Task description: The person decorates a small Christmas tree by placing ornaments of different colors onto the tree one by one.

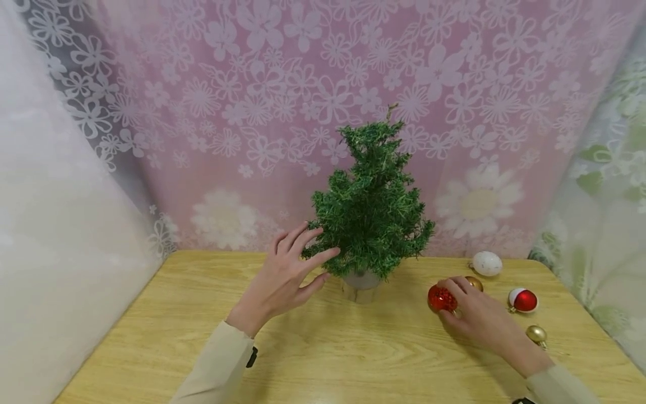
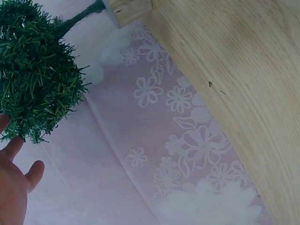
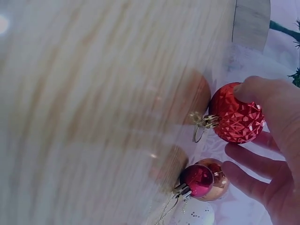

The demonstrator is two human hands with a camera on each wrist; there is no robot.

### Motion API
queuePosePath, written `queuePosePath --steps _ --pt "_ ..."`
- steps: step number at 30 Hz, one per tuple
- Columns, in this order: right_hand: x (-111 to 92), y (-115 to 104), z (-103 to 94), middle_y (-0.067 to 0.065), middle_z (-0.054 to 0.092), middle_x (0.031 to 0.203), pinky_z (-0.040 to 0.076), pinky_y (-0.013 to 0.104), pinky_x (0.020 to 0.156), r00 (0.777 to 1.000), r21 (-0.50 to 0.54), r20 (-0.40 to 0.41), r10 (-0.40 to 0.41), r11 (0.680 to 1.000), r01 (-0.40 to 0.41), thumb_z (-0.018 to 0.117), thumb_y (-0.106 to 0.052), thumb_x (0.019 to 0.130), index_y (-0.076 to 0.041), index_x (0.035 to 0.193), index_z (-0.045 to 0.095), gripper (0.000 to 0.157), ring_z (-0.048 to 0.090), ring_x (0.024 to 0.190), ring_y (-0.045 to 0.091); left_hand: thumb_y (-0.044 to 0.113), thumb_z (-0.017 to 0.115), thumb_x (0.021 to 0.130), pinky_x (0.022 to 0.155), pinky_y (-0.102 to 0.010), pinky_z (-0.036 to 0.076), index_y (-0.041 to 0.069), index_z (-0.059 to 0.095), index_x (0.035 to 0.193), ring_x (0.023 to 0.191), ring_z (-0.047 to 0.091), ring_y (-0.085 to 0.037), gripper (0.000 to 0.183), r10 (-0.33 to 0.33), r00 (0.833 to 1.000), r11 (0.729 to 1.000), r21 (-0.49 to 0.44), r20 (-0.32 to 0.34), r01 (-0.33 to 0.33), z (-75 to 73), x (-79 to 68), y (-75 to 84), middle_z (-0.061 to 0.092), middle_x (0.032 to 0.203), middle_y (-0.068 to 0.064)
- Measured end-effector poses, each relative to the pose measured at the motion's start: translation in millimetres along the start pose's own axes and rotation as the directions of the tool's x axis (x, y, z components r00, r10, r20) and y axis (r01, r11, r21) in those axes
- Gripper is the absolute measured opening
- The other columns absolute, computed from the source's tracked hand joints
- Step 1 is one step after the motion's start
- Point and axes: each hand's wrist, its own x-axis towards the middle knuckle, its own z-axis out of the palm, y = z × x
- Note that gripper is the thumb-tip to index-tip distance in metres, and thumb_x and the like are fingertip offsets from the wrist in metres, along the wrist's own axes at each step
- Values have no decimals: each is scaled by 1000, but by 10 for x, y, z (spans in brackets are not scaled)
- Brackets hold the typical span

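A small green artificial Christmas tree (image 1: 370,207) stands upright in a pale pot (image 1: 360,287). At its left side my left hand (image 1: 282,278) has its fingers spread, the fingertips at the lower branches; whether they press on them I cannot tell. To the right of the tree, my right hand (image 1: 484,320) holds a red faceted bauble (image 1: 442,298) between thumb and fingers. The right wrist view shows the thumb on this bauble, its gold cap and loop (image 3: 206,123) facing away from the palm. Part of its far side is hidden by the hand.
Around the right hand lie a copper bauble (image 1: 474,284), a white speckled bauble (image 1: 487,264), a red-and-white bauble (image 1: 524,301) and a small gold bauble (image 1: 537,334). A small magenta bauble (image 3: 197,180) shows in the right wrist view. Floral curtains (image 1: 282,112) enclose the wooden table (image 1: 353,359).
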Motion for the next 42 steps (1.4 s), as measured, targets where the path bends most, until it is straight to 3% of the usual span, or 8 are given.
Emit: queuePosePath --steps 3,8,15,23,27,30,37,42 --pt "-29 -6 7 13 61 116 46 22 50 1000 -6 2 -12 1000 12 81 -21 83 -12 133 64 53 60 71 10 43 68 96 113 -62 37 36 56 145 151 36 -40 50 -1 1000 1000 -22 3 1 7 -4 -1 44 158 -13" --pt "-84 15 32 10 57 107 46 21 53 995 -35 -76 -72 997 69 84 -17 78 -15 120 70 44 54 72 8 47 64 98 115 -65 33 36 55 146 155 27 -41 50 3 1000 999 -51 1 -3 12 22 -3 35 164 -12" --pt "-142 34 28 9 59 109 56 26 60 970 -6 -204 -134 991 136 89 -12 70 -11 114 65 50 63 80 15 55 52 102 113 -64 35 35 58 143 152 34 -38 46 -5 1000 999 -33 15 6 36 -29 0 43 160 -11" --pt "-234 -43 -137 9 61 115 51 21 58 982 110 -190 -23 993 44 88 -8 73 -8 117 57 53 62 78 9 56 46 105 112 -60 39 32 57 144 150 38 -37 48 -9 1000 998 -54 -10 9 102 -124 11 49 154 -9" --pt "-264 -111 -221 11 63 115 54 23 59 972 136 -235 3 990 30 87 -5 73 -5 121 57 57 64 82 16 54 49 104 111 -60 40 30 60 141 147 41 -37 46 -4 999 998 -62 -37 2 119 -164 13 54 147 -8" --pt "-280 -149 -276 11 63 117 56 21 61 954 140 -299 -9 989 53 88 -2 69 -5 127 58 64 64 89 15 54 46 105 110 -59 41 28 62 139 145 43 -37 46 -3 998 998 -64 -64 -1 130 -186 20 57 145 -8" --pt "-293 -203 -409 12 59 124 47 3 67 921 199 -389 -28 973 114 87 8 63 -8 131 64 73 45 104 -20 43 55 104 103 -55 46 24 70 124 138 52 -35 31 -23 979 999 -41 -205 15 187 -154 74 65 134 -6" --pt "-290 -252 -477 12 59 123 48 3 67 911 217 -412 -24 968 123 86 11 61 -7 130 65 75 44 105 -21 43 50 107 98 -53 46 23 75 110 134 56 -35 32 -73 954 997 -41 -289 64 246 -107 129 69 126 -5"
